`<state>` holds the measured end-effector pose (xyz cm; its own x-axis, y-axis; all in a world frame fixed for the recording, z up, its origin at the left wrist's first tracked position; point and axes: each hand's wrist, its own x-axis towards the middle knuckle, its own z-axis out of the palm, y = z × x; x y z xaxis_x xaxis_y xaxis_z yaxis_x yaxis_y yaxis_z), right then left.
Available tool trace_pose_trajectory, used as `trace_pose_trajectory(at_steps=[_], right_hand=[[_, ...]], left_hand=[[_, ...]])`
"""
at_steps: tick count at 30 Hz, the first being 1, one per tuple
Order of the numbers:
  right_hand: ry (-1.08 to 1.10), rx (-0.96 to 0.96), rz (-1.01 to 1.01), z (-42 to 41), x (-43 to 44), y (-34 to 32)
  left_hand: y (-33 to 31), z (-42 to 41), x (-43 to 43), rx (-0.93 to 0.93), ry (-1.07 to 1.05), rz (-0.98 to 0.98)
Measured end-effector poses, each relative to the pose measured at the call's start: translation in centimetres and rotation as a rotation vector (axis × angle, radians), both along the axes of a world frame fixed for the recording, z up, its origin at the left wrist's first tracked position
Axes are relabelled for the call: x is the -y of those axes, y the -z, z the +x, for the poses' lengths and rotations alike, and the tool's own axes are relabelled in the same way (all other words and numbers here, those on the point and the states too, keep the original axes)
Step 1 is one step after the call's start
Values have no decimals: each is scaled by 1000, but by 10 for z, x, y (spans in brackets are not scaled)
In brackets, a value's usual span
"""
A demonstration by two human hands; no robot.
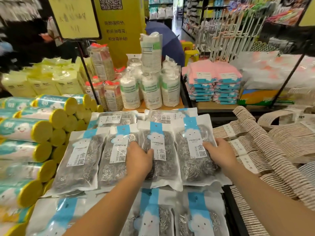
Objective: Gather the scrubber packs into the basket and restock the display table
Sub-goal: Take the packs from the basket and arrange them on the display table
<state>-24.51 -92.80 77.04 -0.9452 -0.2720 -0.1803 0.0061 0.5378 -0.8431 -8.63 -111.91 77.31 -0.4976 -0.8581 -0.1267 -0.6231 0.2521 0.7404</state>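
Scrubber packs [158, 150] fill the centre of the frame, laid in overlapping rows on a crowded tabletop [216, 106] whose bare wood shows only in a thin strip above them. Four packs lie side by side in the middle row, two more peek out behind it, and a nearer row runs off the bottom edge.

The left hand [139, 159] rests palm-down on the seam between the second and third packs of the middle row, its fingers [148, 153] curled over the third pack's left edge. The right hand [219, 151] lies on the right edge of the fourth pack, fingers [207, 145] spread flat across its label. Whether either hand actually grips a pack or only presses on it cannot be told.

Open room is scarce. Yellow-ended rolls [42, 130] press against the packs on the left; stacked striped hangers [255, 150] sit just beside them on the right, across a dark gap. Wrapped paper cup stacks [150, 89] stand close behind, at centre.

No basket shows in view. The sign [75, 16] at upper left is blurred, and the far aisle at top centre is too small to make out.
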Motion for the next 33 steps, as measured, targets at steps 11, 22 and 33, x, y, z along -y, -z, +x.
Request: trace_pose_trajectory(at_steps=[11,22,33], right_hand=[[-28,-260,175,30,11,-32],[-400,-285,-70,216,134,-63],[-952,-55,-99,667,217,37]], left_hand=[[-24,31,8,49,152,-147],[-62,258,68,-41,-58,-157],[52,723,106,-13,-495,-90]])
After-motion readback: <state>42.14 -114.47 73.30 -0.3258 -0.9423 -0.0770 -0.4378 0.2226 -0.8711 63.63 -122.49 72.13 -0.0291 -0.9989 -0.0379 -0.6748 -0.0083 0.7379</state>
